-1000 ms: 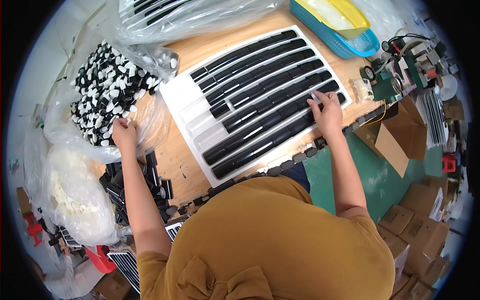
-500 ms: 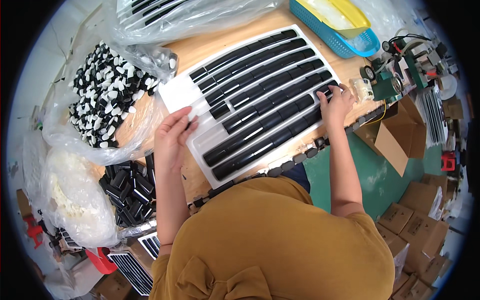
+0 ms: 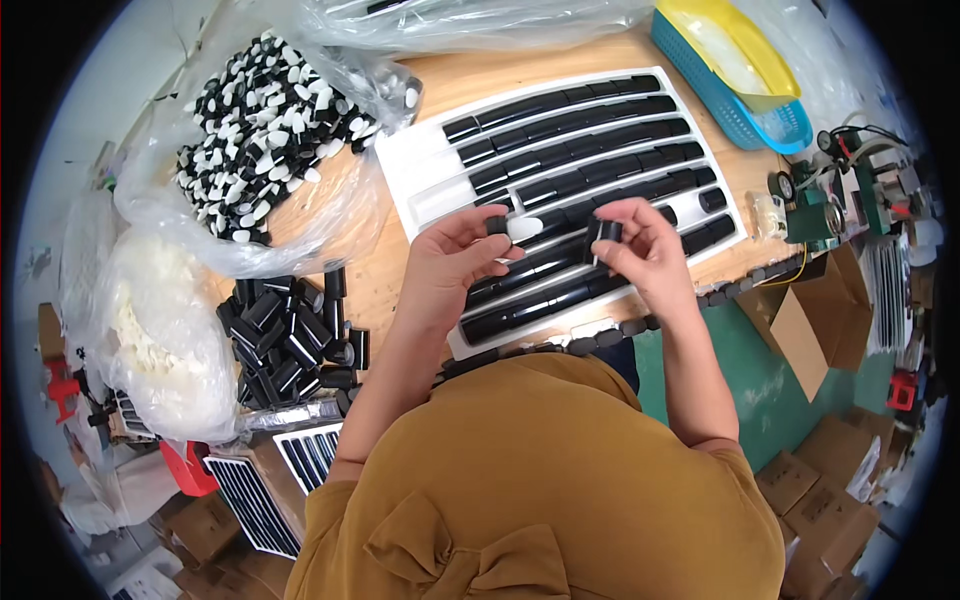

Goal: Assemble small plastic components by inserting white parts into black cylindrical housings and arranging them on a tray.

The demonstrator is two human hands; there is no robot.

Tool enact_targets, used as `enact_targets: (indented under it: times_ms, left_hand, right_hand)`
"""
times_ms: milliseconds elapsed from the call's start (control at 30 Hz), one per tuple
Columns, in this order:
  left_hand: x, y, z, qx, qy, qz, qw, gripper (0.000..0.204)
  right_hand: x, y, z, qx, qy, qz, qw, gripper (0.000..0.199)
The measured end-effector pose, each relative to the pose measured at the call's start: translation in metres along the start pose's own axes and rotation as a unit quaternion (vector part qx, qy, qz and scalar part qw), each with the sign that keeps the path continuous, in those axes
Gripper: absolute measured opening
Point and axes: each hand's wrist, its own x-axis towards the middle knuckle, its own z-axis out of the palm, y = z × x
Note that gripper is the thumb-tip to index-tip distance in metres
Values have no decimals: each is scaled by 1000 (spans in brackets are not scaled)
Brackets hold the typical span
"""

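My left hand (image 3: 455, 262) pinches a small black plug with a white oval tip (image 3: 512, 228) over the white slotted tray (image 3: 425, 180). My right hand (image 3: 645, 250) holds a short black tube (image 3: 604, 232) a little to the right of that plug, the two pieces a small gap apart. Both hands hover above the tray's near rows, which are filled with black tubes lying end to end (image 3: 570, 150). The tray rests on a wooden table (image 3: 470, 80).
A clear bag of black-and-white plugs (image 3: 265, 130) lies at far left, loose black tubes (image 3: 290, 335) below it, a bag of white material (image 3: 150, 330) beside them. A blue basket with a yellow lid (image 3: 740, 75) stands far right. Cardboard boxes (image 3: 815, 325) sit on the green floor.
My left hand came from the bag of plugs to the tray with a plug in it. My right hand lifted from the tray's right end with a black tube and met the left.
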Motion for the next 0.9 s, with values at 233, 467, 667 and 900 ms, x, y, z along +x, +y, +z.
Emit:
enact_targets:
  times_ms: [233,467,667,900]
  left_hand:
    - [-11,6,4,-51,5,9,999,35]
    - [-15,2,-4,43,5,23,999,31]
    - [-22,7,5,70,-26,4,997,31]
    - [-26,7,6,111,-20,-1,994,30]
  right_hand:
    - [-5,-13,35,147,-17,53,988,26]
    - [-2,-10,33,74,-15,40,996,26]
    - [-7,-14,36,-46,-64,13,997,27]
    - [-8,-20,38,-75,-97,2,992,28]
